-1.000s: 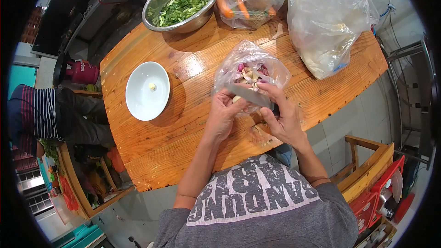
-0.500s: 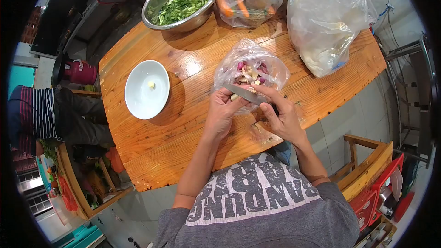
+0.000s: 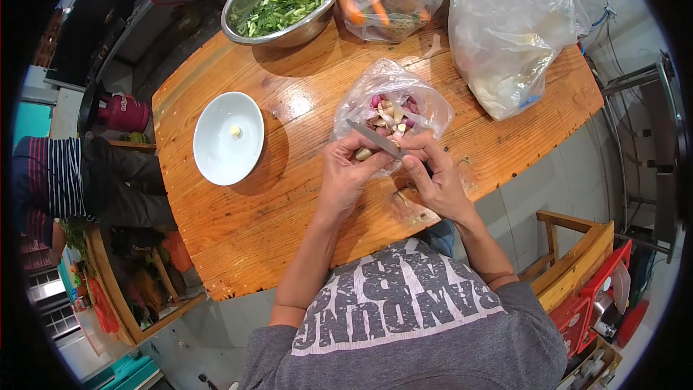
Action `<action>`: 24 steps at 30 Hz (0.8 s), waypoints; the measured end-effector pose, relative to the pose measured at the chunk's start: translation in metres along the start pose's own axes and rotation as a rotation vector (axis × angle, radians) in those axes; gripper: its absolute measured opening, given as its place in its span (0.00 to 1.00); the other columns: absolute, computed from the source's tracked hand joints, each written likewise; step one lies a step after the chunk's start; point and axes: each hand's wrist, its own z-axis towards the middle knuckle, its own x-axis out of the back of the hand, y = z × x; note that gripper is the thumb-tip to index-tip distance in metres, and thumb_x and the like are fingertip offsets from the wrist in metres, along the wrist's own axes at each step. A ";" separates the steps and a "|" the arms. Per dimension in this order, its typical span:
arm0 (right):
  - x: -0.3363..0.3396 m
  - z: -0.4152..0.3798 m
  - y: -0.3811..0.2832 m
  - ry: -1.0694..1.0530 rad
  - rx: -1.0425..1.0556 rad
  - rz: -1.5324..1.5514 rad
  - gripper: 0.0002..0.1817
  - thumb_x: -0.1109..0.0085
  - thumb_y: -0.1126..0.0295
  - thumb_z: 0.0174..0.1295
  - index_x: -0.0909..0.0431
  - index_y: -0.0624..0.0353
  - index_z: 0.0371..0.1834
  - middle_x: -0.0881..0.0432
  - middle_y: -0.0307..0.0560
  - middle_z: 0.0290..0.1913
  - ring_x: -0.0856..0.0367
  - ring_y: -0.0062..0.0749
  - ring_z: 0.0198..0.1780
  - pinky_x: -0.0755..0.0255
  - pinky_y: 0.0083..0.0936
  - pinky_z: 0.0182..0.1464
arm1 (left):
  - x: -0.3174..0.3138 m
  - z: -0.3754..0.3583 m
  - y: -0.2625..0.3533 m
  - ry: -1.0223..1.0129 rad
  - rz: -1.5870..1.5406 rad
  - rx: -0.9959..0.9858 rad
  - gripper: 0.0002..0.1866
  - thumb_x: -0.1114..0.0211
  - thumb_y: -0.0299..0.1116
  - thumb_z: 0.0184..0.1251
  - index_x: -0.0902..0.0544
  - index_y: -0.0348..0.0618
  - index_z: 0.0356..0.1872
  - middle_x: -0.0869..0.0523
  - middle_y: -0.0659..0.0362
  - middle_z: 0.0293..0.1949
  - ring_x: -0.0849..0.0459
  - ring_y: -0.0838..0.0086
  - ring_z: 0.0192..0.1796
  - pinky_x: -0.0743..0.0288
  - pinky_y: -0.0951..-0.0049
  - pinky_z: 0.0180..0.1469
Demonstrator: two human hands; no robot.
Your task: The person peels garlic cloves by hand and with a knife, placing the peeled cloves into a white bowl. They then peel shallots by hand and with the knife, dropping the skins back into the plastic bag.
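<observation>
My right hand (image 3: 434, 177) is closed around the handle of a knife (image 3: 375, 139), whose blade points up and to the left. My left hand (image 3: 346, 173) pinches a garlic clove (image 3: 363, 153) just under the blade. Both hands are close together over the near edge of a clear plastic bag (image 3: 426, 97), opened out on the table. Shallots and garlic cloves (image 3: 393, 112) lie inside the bag. To the left stands a white bowl (image 3: 216, 152) with one pale peeled clove (image 3: 235, 131) in it.
On the wooden table (image 3: 281, 224), a steel bowl (image 3: 242, 32) of chopped greens (image 3: 289, 9) stands at the back. Beside it are a bag of carrots (image 3: 372, 0) and a large plastic bag (image 3: 498, 36). Another person (image 3: 86, 180) is at far left; a wooden stool (image 3: 577, 253) stands at right.
The knife has tilted more steeply, its tip rising a little on the left. My hands stay at nearly the same place, and the whole view has shifted slightly.
</observation>
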 end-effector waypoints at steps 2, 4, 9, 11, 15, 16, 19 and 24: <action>-0.001 0.002 -0.003 0.011 0.003 0.048 0.12 0.49 0.67 0.69 0.30 0.62 0.49 0.17 0.50 0.47 0.18 0.28 0.39 0.26 0.23 0.41 | -0.003 0.000 0.000 0.013 0.048 -0.018 0.06 0.34 0.18 0.55 0.16 0.33 0.35 0.15 0.59 0.34 0.19 0.82 0.35 0.24 0.81 0.40; -0.002 0.005 -0.003 0.007 -0.030 0.108 0.11 0.50 0.66 0.69 0.30 0.61 0.48 0.17 0.45 0.39 0.20 0.23 0.34 0.28 0.20 0.37 | 0.001 0.002 0.000 0.008 0.051 0.036 0.07 0.32 0.18 0.53 0.18 0.34 0.35 0.15 0.60 0.33 0.19 0.83 0.35 0.24 0.82 0.40; 0.003 0.004 -0.006 -0.086 -0.287 0.512 0.10 0.52 0.63 0.70 0.31 0.57 0.46 0.33 0.32 0.20 0.37 0.11 0.22 0.42 0.11 0.25 | 0.006 0.001 0.011 -0.038 0.053 0.080 0.13 0.29 0.19 0.50 0.22 0.38 0.36 0.17 0.61 0.33 0.19 0.83 0.36 0.24 0.83 0.41; 0.009 0.007 -0.010 -0.119 -0.334 0.600 0.11 0.53 0.60 0.71 0.31 0.55 0.46 0.42 0.28 0.18 0.46 0.09 0.18 0.50 0.08 0.21 | 0.010 0.006 0.009 -0.075 0.084 0.107 0.15 0.29 0.19 0.50 0.24 0.39 0.37 0.17 0.61 0.33 0.19 0.83 0.36 0.23 0.82 0.42; 0.022 0.007 -0.008 -0.191 -0.540 0.829 0.12 0.56 0.55 0.72 0.32 0.50 0.48 0.41 0.29 0.18 0.50 0.08 0.15 0.57 0.06 0.16 | 0.019 0.009 0.013 -0.210 -0.012 0.170 0.14 0.30 0.20 0.52 0.22 0.38 0.40 0.16 0.59 0.36 0.19 0.82 0.38 0.23 0.81 0.41; 0.023 0.008 -0.009 -0.191 -0.561 0.863 0.12 0.56 0.56 0.72 0.32 0.50 0.47 0.41 0.29 0.18 0.50 0.08 0.15 0.57 0.06 0.16 | 0.019 0.010 0.016 -0.233 -0.041 0.188 0.12 0.31 0.21 0.54 0.22 0.38 0.39 0.16 0.60 0.37 0.19 0.82 0.40 0.24 0.81 0.42; 0.025 0.010 -0.013 -0.196 -0.588 0.910 0.11 0.57 0.57 0.72 0.32 0.50 0.46 0.41 0.29 0.18 0.49 0.08 0.16 0.55 0.06 0.17 | 0.020 0.012 0.013 -0.237 -0.078 0.185 0.08 0.33 0.23 0.58 0.20 0.38 0.38 0.16 0.60 0.38 0.20 0.82 0.42 0.25 0.81 0.42; 0.018 0.008 -0.015 -0.178 -0.494 0.817 0.10 0.56 0.59 0.72 0.32 0.52 0.46 0.41 0.28 0.19 0.47 0.08 0.18 0.53 0.06 0.18 | 0.021 0.013 0.005 -0.154 -0.031 0.132 0.06 0.35 0.26 0.61 0.19 0.37 0.38 0.16 0.59 0.38 0.19 0.81 0.41 0.25 0.81 0.41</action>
